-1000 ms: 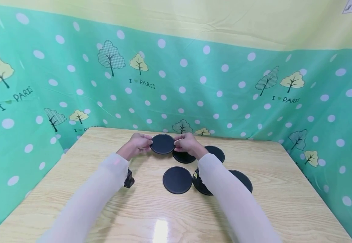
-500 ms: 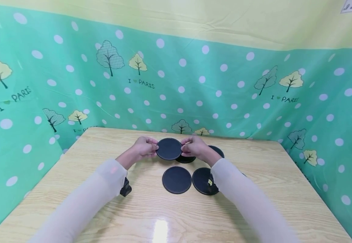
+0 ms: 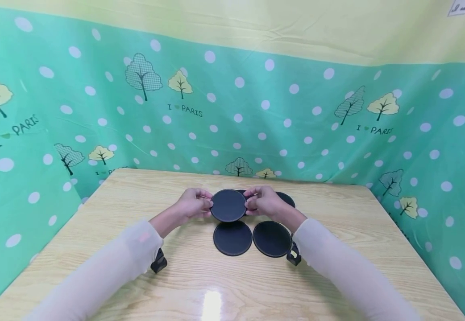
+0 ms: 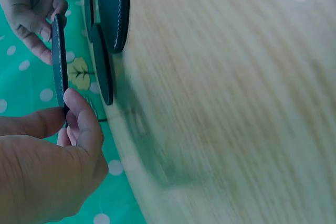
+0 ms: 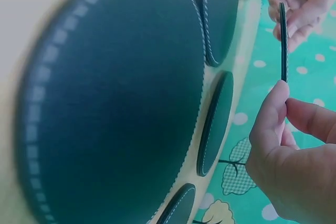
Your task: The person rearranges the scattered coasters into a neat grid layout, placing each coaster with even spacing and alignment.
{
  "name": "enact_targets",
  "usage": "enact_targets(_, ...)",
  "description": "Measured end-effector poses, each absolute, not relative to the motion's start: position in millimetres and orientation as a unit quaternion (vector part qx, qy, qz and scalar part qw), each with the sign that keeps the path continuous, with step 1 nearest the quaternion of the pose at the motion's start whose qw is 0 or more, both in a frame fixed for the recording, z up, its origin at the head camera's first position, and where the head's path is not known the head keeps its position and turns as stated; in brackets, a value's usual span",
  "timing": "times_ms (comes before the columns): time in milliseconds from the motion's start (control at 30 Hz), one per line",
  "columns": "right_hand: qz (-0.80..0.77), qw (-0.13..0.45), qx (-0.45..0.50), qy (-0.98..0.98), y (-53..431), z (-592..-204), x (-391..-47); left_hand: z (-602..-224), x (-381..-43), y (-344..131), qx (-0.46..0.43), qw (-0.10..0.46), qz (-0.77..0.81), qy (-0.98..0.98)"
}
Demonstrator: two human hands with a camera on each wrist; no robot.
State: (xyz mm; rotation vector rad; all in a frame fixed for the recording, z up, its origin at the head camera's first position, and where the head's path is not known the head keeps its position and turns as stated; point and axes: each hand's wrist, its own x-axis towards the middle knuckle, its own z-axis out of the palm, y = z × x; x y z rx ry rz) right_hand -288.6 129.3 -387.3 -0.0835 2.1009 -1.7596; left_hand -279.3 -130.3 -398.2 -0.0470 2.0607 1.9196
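Raised over the table, a round black coaster [image 3: 228, 205] is pinched by its edges between my two hands. My left hand [image 3: 192, 204] grips its left edge with thumb and fingers, and my right hand [image 3: 265, 203] grips the right edge. White stitching runs round its rim in the left wrist view, where the coaster [image 4: 60, 66] appears edge-on. Below it on the wood lie a front-left coaster [image 3: 232, 240] and a front-right coaster [image 3: 271, 239]. Behind, a back-right coaster [image 3: 288, 199] shows partly past my right hand, while another is mostly covered by the held one.
The pale wooden table [image 3: 337, 267] ends at the back against a green dotted curtain [image 3: 216, 111]. A black wrist device [image 3: 159, 262] hangs under the left sleeve, and another device [image 3: 294, 255] under the right sleeve, close to the front-right coaster.
Both hands have carried the coaster nearer to me and a little to the right. It now overlaps the back coaster in view. My right forearm now hides the far-right coaster.
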Motion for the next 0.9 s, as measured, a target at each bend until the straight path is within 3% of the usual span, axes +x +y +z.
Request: enact_targets(900, -0.627, 0.213, -0.041, 0.748, 139, -401, -232, -405, -225, -130, 0.026, 0.202, 0.647, 0.735)
